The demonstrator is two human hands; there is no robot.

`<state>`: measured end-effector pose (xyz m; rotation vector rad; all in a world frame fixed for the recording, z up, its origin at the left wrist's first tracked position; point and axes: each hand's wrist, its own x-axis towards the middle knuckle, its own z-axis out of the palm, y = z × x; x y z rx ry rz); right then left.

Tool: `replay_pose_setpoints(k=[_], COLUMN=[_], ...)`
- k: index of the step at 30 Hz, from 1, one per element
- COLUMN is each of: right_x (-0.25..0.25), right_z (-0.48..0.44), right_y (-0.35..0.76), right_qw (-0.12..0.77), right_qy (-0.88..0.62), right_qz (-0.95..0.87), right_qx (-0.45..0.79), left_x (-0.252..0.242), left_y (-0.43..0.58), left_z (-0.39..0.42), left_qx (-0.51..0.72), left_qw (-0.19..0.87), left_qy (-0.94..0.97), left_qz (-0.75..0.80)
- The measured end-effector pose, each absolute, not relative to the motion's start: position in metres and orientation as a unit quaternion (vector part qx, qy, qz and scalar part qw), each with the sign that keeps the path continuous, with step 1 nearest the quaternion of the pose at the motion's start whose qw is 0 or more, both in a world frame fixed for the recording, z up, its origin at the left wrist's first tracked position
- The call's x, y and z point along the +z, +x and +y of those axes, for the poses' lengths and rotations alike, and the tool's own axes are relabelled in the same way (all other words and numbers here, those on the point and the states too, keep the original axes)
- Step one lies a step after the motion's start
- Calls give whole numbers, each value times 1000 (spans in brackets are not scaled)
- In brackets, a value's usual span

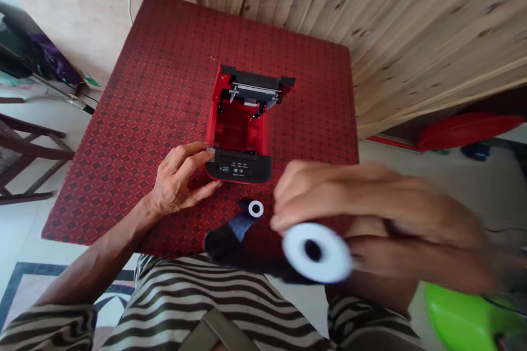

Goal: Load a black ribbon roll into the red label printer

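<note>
A red and black label printer stands on the table with its lid tipped up at the back, its red inner bay exposed. My left hand grips the printer's front left corner, fingers on top and thumb low at the front. Blurred by motion and close to the camera, my right hand is closed around a roll of black ribbon with a white end face. From that roll a dark strip of ribbon trails left to a smaller white-ended core, just in front of the printer.
A red patterned cloth covers the table. Wooden planks form a wall along its back and right. A dark wooden chair stands at the left, and a bright green seat is at the lower right.
</note>
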<state>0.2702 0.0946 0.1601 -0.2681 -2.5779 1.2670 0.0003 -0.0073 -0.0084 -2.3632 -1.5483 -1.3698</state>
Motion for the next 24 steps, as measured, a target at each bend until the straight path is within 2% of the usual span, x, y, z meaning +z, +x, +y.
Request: replay_pose_setpoints(k=[3,6,9,18,24], right_x=[136,112,98,84,82], right_z=[102,115,125,122,130], right_y=[250,229,215,186,173], right_qw=[71,68,55,6,-62], right_qy=[-123,-218,-280,-362,-398], right_qz=[-918,-942,-942,-928,-912], right_qx=[370,248,179,90,73], left_x=[-7,-8,-9,-10,-9], left_y=[0,0,-1,-1,0], left_z=[-7,-6,-6,-6,-5], left_qx=[-438,-442,-442,-429,-432], left_qw=[7,6,0,15,17], left_qy=[-755,-754,-755,-754,-754], left_qz=[-488,-486,-484,-497,-495])
